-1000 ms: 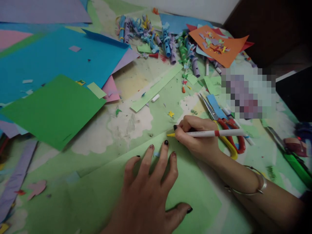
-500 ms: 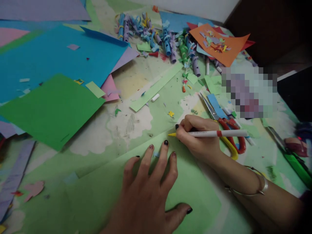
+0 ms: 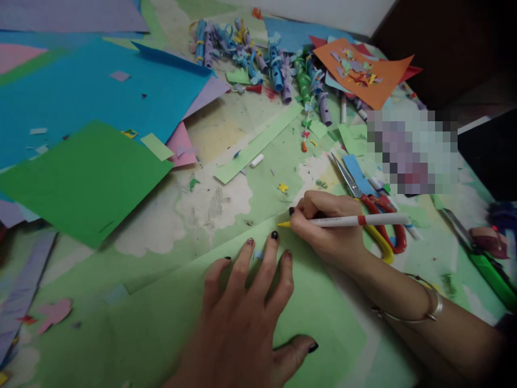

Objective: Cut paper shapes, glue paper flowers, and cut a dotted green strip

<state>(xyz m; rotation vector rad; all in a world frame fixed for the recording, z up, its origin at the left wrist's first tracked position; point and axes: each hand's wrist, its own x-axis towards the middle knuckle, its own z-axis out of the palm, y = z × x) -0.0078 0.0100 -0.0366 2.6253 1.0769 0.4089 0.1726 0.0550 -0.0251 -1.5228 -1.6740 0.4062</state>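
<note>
My left hand (image 3: 252, 302) lies flat with fingers spread on a light green sheet of paper (image 3: 323, 328). Its fingertips rest near the sheet's upper edge, beside a small blue scrap (image 3: 258, 255). Between the fingers of my right hand (image 3: 329, 218) is a white felt-tip pen (image 3: 343, 221) with a yellow tip and a red band. The tip points left, close to the upper edge of the green sheet; whether it touches the paper I cannot tell. Just beyond my right hand lie red-and-yellow-handled scissors (image 3: 349, 180), partly hidden behind it.
A dark green sheet (image 3: 86, 183) and a large blue sheet (image 3: 100, 91) lie at left. Rolled paper tubes with curls (image 3: 277, 70) line the back. An orange sheet (image 3: 365, 73) holds paper bits. Green-handled scissors (image 3: 484, 269) lie at right, and a pale green strip (image 3: 258, 145) lies mid-table.
Both hands and the pen stay almost in the same place. The whole view has shifted very slightly.
</note>
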